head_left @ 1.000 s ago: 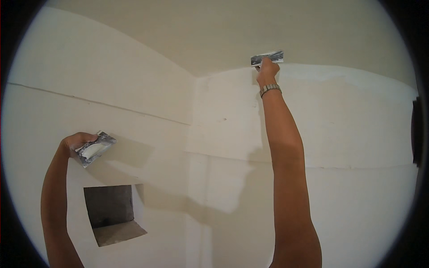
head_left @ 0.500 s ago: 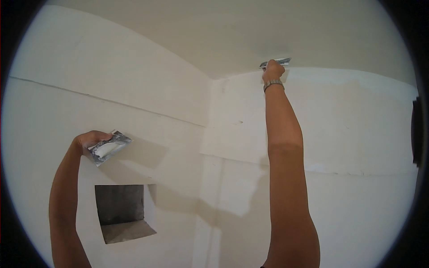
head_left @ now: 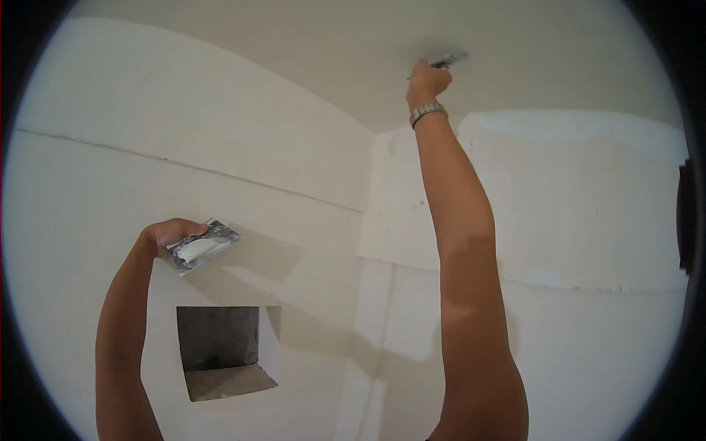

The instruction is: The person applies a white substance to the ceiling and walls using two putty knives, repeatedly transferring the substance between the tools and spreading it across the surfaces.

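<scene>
My right hand point(head_left: 429, 79), arm raised high, is closed round a plastering trowel point(head_left: 454, 58) whose blade lies against the ceiling point(head_left: 309, 44). A metal-band watch point(head_left: 428, 112) is on that wrist. At the left, my left hand point(head_left: 176, 232) grips a flat metal plate point(head_left: 228, 235) smeared grey, with a lump of white putty point(head_left: 200, 248) on its face. The plate is held tilted in front of the left wall point(head_left: 95, 206) and casts a shadow on it. The trowel's handle is mostly hidden by my right fingers.
Below my left hand a square recess point(head_left: 220, 338) opens in the left wall. A thin groove point(head_left: 191, 167) runs along that wall toward the corner. The right wall point(head_left: 573, 213) has a whiter band by the ceiling. A dark object point(head_left: 685, 217) stands at the far right edge.
My right hand has moved the trowel up and slightly left, away from the wall's top edge and further over the ceiling. The left hand and plate appear a little further right.
</scene>
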### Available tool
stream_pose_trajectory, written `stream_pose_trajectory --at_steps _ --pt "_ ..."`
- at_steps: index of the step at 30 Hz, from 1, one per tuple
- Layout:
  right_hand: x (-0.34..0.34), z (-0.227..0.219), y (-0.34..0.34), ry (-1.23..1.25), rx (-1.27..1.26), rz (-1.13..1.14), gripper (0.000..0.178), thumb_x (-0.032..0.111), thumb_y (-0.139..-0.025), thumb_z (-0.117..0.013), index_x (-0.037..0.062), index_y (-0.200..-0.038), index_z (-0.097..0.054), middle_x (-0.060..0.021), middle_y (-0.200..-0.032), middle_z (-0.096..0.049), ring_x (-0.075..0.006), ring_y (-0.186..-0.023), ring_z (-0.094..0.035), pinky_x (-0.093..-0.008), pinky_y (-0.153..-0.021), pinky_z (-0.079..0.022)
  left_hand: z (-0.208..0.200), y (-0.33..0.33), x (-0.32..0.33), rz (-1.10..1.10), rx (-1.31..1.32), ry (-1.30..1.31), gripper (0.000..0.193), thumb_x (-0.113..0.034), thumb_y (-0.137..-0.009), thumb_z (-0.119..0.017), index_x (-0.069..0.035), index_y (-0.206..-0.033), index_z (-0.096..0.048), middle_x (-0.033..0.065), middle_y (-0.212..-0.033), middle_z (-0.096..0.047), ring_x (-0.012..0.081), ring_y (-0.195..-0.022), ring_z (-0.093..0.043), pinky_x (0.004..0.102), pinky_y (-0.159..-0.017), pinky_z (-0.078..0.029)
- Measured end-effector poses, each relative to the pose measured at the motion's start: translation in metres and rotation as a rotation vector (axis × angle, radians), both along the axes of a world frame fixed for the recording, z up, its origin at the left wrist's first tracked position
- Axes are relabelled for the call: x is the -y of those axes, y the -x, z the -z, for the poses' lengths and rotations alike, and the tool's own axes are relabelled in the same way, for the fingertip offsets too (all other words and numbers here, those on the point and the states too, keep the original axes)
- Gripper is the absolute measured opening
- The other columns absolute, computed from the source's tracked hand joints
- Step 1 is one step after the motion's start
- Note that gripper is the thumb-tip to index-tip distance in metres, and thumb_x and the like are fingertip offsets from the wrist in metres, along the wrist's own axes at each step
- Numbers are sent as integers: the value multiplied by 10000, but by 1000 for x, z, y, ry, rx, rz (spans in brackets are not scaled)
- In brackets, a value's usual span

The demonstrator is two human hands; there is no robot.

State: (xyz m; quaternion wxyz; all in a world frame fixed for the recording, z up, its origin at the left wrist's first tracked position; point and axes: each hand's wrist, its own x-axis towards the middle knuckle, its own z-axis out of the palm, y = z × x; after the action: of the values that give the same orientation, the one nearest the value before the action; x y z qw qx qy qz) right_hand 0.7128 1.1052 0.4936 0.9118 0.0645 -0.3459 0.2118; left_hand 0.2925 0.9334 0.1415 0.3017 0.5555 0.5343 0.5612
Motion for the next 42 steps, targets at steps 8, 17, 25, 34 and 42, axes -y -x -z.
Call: stream_pose_trajectory --at_steps 8,17,25,34,42 --pt "-47 28 -61 170 74 38 210 38 -816 -549 -112 -946 -618 -221 -934 -675 -306 -855 -677 -394 -730 -535 0 -10 14 -39 -70 -22 432 -387 -925 -619 1 -1112 -652 121 -949 -710 196 -756 -691 353 -677 -577" --pt "-32 3 -57 -7 69 -125 259 13 -811 -563 -71 -1055 -586 -170 -1041 -640 -254 -817 -661 -380 -670 -544 0 -14 13 82 -9 -12 456 -403 -907 -632 -9 -1134 -649 118 -972 -710 199 -784 -689 351 -696 -571" --pt "60 -13 -2 -70 30 -47 221 -16 -810 -579 -121 -1000 -542 -222 -1064 -621 -285 -867 -666 -354 -747 -568 -2 -1 3 52 -70 -33 425 -372 -927 -634 -11 -1150 -644 99 -998 -707 173 -800 -685 340 -722 -571" --pt "136 31 79 -27 285 393 314 47 -884 -541 -131 -1128 -452 -282 -1239 -463 -384 -1042 -595 -441 -830 -569 2 -9 20 2 -32 11 393 -359 -948 -614 -32 -1165 -641 76 -1031 -705 159 -821 -687 341 -754 -577" --pt "-26 23 -50 -28 -35 219 235 76 -828 -542 -120 -941 -605 -206 -846 -664 -320 -763 -660 -419 -720 -515 -4 -3 5 42 -75 29 434 -400 -942 -612 -36 -1176 -636 77 -1026 -702 166 -811 -682 348 -749 -571"
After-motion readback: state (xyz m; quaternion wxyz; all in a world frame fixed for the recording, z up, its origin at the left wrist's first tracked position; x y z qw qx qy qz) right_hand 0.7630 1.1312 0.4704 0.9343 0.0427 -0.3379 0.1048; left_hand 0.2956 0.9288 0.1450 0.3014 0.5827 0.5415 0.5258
